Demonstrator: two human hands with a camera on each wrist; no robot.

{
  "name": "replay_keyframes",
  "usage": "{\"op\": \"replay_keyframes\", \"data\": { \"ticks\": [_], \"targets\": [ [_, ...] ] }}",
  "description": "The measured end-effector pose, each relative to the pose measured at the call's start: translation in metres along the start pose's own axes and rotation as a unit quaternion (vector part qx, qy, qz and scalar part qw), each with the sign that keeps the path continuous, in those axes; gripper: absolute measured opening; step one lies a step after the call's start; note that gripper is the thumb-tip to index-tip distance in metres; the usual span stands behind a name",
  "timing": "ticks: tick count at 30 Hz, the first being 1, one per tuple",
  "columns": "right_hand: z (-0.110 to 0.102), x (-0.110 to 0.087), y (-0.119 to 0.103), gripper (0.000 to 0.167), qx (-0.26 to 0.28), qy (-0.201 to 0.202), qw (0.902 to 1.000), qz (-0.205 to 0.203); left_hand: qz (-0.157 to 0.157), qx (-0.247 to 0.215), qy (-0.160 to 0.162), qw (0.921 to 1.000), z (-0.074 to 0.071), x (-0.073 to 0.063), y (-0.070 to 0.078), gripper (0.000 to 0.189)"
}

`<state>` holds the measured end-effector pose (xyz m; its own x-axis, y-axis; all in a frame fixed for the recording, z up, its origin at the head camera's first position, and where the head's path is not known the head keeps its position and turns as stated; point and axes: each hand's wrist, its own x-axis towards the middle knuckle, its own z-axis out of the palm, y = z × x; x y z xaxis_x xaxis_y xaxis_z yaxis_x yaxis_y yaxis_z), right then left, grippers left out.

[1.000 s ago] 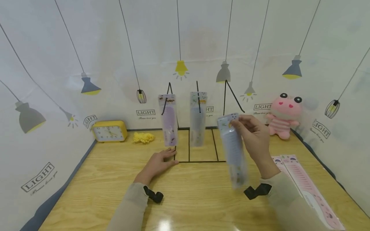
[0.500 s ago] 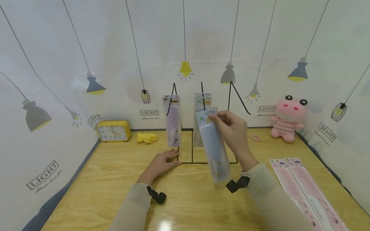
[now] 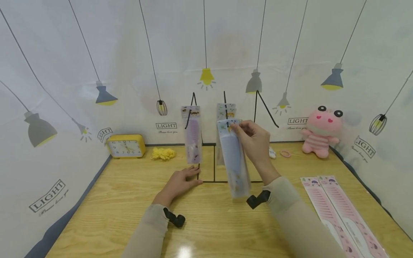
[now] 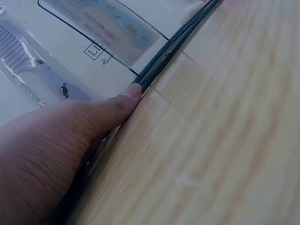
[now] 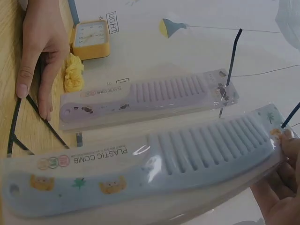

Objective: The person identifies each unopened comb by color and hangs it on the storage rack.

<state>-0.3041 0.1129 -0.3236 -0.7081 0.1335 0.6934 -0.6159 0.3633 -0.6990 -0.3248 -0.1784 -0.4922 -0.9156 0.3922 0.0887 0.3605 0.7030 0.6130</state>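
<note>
My right hand (image 3: 255, 143) pinches the top corner of a packaged light-blue comb (image 3: 233, 154) in front of the middle hook of a black wire rack (image 3: 214, 168). In the right wrist view, the hook's tip (image 5: 289, 117) meets the header of that package, close to my thumb; whether it passes through the hole is hard to tell. Behind it, another blue comb package (image 3: 231, 111) hangs on the same hook. A packaged purple comb (image 3: 193, 134) hangs on the left hook. My left hand (image 3: 177, 184) rests at the rack's left base wire, fingers loosely extended.
Two packaged pink combs (image 3: 343, 211) lie at right on the wooden table. A pink plush toy (image 3: 321, 132), pink ring (image 3: 285, 153) and small white item (image 3: 272, 153) are behind. At back left are a yellow clock (image 3: 127, 147) and yellow yarn (image 3: 163, 154). The right hook (image 3: 267, 110) is bare.
My right hand has carried the blue comb package leftward from near the right hook to the middle hook, bringing its header up to the hook's tip. My left hand stays on the base.
</note>
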Motion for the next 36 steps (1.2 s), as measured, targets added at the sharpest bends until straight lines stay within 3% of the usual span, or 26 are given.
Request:
{"op": "replay_keyframes", "data": {
  "ticks": [8,14,17,22,25,30,32,36],
  "targets": [
    [0.007,0.012,0.017,0.030,-0.027,-0.014,0.9995,0.009,0.001,-0.006,-0.002,1.0000,0.003,-0.001,0.001,0.062],
    [-0.012,0.003,0.028,0.030,-0.038,-0.065,0.9971,0.013,0.005,-0.012,0.000,0.9999,0.003,-0.001,0.003,0.061],
    [-0.035,-0.009,0.037,0.028,-0.045,-0.090,0.9949,0.007,0.005,-0.014,-0.001,0.9999,0.002,-0.001,0.005,0.062],
    [-0.093,-0.034,0.060,0.032,-0.064,-0.144,0.9849,0.071,0.002,-0.014,-0.004,0.9999,0.001,0.000,0.007,0.063],
    [-0.137,-0.048,0.088,0.035,-0.116,-0.177,0.9721,0.100,-0.002,-0.015,-0.005,0.9999,0.000,0.001,0.007,0.063],
    [-0.204,-0.069,0.147,0.028,-0.200,-0.188,0.9573,0.089,-0.001,-0.014,-0.002,0.9999,-0.001,0.001,0.006,0.062],
    [-0.220,-0.077,0.166,0.029,-0.217,-0.194,0.9509,0.105,-0.001,-0.011,-0.003,0.9999,-0.001,0.001,0.005,0.062],
    [-0.235,-0.092,0.193,0.042,-0.266,-0.232,0.9283,0.117,-0.003,-0.004,-0.004,1.0000,0.000,0.000,0.004,0.062]
  ]
}}
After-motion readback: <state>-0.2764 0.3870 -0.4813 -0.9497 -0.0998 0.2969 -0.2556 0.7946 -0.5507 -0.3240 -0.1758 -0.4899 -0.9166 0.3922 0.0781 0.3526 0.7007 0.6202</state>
